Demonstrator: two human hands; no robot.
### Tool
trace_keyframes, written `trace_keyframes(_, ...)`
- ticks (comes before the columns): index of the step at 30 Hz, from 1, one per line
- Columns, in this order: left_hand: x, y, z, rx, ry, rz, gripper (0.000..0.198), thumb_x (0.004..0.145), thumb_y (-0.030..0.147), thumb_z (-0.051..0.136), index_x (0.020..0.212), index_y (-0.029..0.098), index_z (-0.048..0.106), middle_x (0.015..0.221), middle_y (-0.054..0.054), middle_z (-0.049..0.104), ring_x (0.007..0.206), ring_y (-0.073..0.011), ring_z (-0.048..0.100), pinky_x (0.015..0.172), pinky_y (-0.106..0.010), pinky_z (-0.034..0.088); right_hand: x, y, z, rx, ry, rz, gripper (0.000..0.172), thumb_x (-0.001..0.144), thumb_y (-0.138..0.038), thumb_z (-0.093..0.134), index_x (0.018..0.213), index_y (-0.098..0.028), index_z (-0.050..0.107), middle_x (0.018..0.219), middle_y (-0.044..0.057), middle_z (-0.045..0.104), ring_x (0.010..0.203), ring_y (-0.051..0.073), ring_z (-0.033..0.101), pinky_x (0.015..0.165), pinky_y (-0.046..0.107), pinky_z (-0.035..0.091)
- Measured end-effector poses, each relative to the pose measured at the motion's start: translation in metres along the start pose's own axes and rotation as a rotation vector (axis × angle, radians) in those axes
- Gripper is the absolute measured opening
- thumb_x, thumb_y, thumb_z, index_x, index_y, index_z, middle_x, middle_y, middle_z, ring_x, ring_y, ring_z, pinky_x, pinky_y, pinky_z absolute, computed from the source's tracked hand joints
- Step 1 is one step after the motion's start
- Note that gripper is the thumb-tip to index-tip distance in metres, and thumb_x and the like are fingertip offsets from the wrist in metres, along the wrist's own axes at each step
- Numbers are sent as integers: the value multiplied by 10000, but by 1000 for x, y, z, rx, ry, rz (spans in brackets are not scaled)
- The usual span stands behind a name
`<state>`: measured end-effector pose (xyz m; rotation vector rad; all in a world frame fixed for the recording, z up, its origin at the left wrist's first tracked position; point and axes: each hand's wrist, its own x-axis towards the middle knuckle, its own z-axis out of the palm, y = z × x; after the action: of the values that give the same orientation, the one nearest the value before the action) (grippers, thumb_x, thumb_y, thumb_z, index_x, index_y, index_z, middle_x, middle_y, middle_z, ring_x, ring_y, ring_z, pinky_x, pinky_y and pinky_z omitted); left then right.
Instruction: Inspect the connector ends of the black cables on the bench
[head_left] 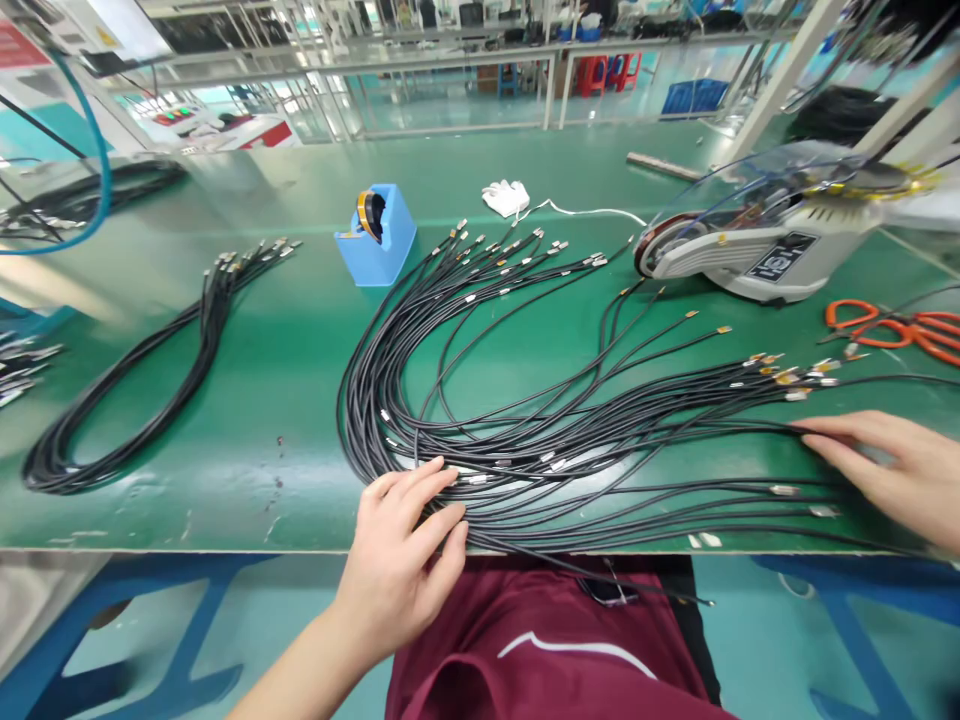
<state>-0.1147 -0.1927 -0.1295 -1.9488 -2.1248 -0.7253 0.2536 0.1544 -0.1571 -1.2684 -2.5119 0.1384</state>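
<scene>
Cables: many thin black cables (pixel 525 450), gathered into one loosely curved bundle
Ends: tipped with metal connectors (pixel 787 377), fanned out in two groups
Placement: laid flat on the green worktop (pixel 262 400), near its front edge

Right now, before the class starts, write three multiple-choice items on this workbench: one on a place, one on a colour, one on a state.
1. Where does the blue tape holder stand? A on the floor; B between the left cable bundle and the large cable bundle; C on the white machine.
2. What colour are the scissor handles? A blue; B white; C orange.
3. Where are the hands? A left hand and right hand both on cables; B both raised above the bench; C both inside gloves.

1 B: it stands on the bench between them.
2 C: the handles show orange.
3 A: fingers of both lie on the large bundle.
</scene>
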Motion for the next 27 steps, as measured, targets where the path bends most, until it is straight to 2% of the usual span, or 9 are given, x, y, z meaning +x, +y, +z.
trace_keyframes(2, 4, 2, 1, 20, -12, -27, 122, 849, 120, 557, 862, 193, 653, 1064, -87, 693, 1117, -290, 572, 908, -461, 376, 1, -13, -10, 63, -103, -8, 241, 805, -465, 593, 969, -326, 702, 1055, 32, 702, 919, 203, 659, 776, 321, 497)
trace_keyframes(5, 14, 4, 2, 24, -11, -62, 129, 879, 148, 538, 792, 185, 626, 963, -64, 704, 1014, -251, 592, 880, -417, 384, 3, -33, -17, 130, -171, 18, 320, 804, -492, 594, 1076, -341, 669, 1131, 22, 677, 970, 207, 644, 729, 314, 504)
trace_keyframes(9, 28, 2, 0, 20, -76, -38, 126, 907, 174, 521, 854, 167, 634, 878, -46, 687, 884, -205, 588, 801, -360, 403, 13, -62, -9, 184, -223, -113, 314, 837, -528, 531, 1020, -333, 696, 1082, 2, 681, 982, 221, 629, 873, 357, 474)
trace_keyframes(12, 30, -2, -3, 52, -148, 8, 159, 924, 181, 500, 924, 166, 659, 899, -50, 678, 872, -209, 567, 771, -358, 411, 20, -77, -7, 243, -247, -210, 288, 897, -458, 482, 1050, -318, 681, 1045, 3, 668, 959, 203, 612, 892, 361, 459)
trace_keyframes(16, 25, -5, -2, 78, -205, 12, 285, 942, 160, 452, 1185, 147, 601, 1043, -92, 644, 923, -220, 542, 813, -382, 438, 17, -79, -27, 350, -145, -339, 183, 902, -379, 531, 1010, -324, 668, 1036, -3, 648, 950, 178, 605, 887, 310, 464)
trace_keyframes(20, 27, -1, 0, 83, -224, -23, 341, 944, 159, 437, 1266, 145, 550, 1086, -98, 625, 910, -214, 530, 821, -369, 453, 9, -73, -43, 404, -69, -461, 142, 895, -327, 546, 980, -332, 660, 996, 8, 641, 962, 177, 611, 834, 277, 497)
trace_keyframes(22, 30, 1, 0, 77, -220, -41, 396, 942, 171, 441, 1334, 133, 483, 1067, -96, 637, 895, -212, 532, 818, -358, 455, 8, -72, -37, 369, -71, -405, 155, 889, -360, 548, 987, -325, 662, 995, 7, 661, 957, 182, 622, 843, 288, 500)
trace_keyframes(24, 31, 1, -1, 65, -198, -65, 416, 941, 192, 455, 1348, 109, 456, 1039, -94, 659, 886, -211, 543, 818, -353, 454, 11, -68, -24, 298, -49, -277, 212, 874, -424, 547, 1010, -316, 667, 1016, 4, 682, 944, 188, 636, 867, 313, 496)
trace_keyframes(27, 29, -2, -4, 66, -191, -59, 273, 941, 207, 469, 1179, 156, 593, 1026, -68, 683, 896, -208, 569, 803, -358, 438, 13, -54, -4, 159, -72, -160, 303, 872, -480, 502, 1003, -281, 689, 1037, 24, 693, 991, 206, 626, 919, 349, 471)
